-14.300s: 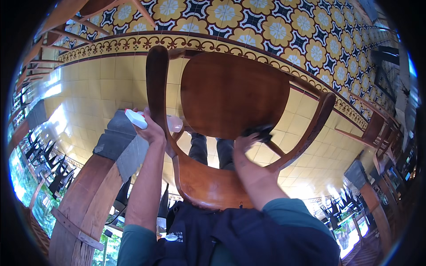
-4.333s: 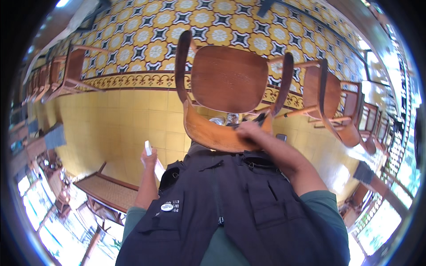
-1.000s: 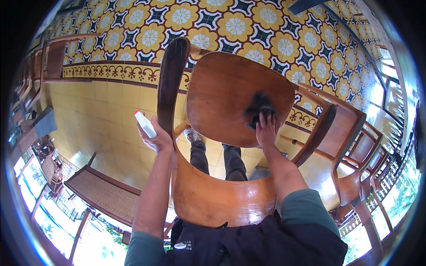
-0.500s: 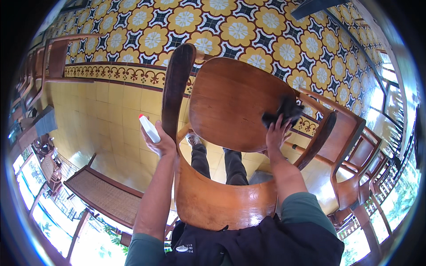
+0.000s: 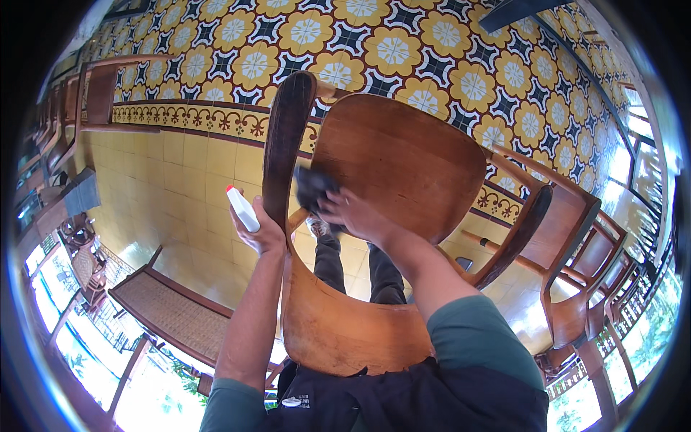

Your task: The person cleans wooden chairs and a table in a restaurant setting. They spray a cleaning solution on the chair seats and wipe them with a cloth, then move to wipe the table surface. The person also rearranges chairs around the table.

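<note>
A wooden chair (image 5: 399, 162) stands right before me, its brown seat facing up, its curved backrest (image 5: 353, 327) nearest my body and a dark armrest (image 5: 288, 137) on each side. My right hand (image 5: 349, 212) presses a bunched black cloth (image 5: 314, 189) onto the seat's left edge, close to the left armrest; the cloth is somewhat blurred. Just outside that armrest, my left hand (image 5: 263, 229) is wrapped round a white spray bottle (image 5: 242, 207) with a red tip; its lower part is hidden by the hand.
More wooden chairs (image 5: 568, 252) stand close on the right, and others (image 5: 93, 93) at the far left. A woven-topped bench (image 5: 169, 309) sits at the lower left. My legs (image 5: 329, 259) show beneath the chair, on yellow tiles (image 5: 180, 162); flower-patterned tiles (image 5: 392, 50) lie beyond.
My right hand has swept the black cloth leftward across the seat, from its right edge to its left edge. My left hand keeps its place with the spray bottle.
</note>
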